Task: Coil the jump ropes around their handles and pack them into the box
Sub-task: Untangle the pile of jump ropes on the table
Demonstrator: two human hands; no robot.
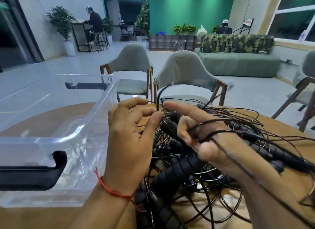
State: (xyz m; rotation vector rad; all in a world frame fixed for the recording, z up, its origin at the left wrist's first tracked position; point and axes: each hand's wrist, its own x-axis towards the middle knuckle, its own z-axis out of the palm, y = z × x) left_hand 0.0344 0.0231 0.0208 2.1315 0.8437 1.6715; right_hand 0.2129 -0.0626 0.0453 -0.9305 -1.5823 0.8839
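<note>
Jump ropes (179,169) lie in one tangled heap on the table (288,126), just right of the clear box (51,140); no rope shows inside the box, so packing not yet begun. Left hand (129,140), beside the box's right wall, pinches a thin cord (157,99) between thumb and fingertips. Right hand (204,135), farther from the box, is blurred, index finger straight, cord looped across it; cannot tell whether it grips anything. A black handle (172,124) sits between the two hands. Judgement: step is freeing one rope. Advice: trace the pinched cord to its handle, lift slowly, shed the stray loops before winding, keep the turns snug.
</note>
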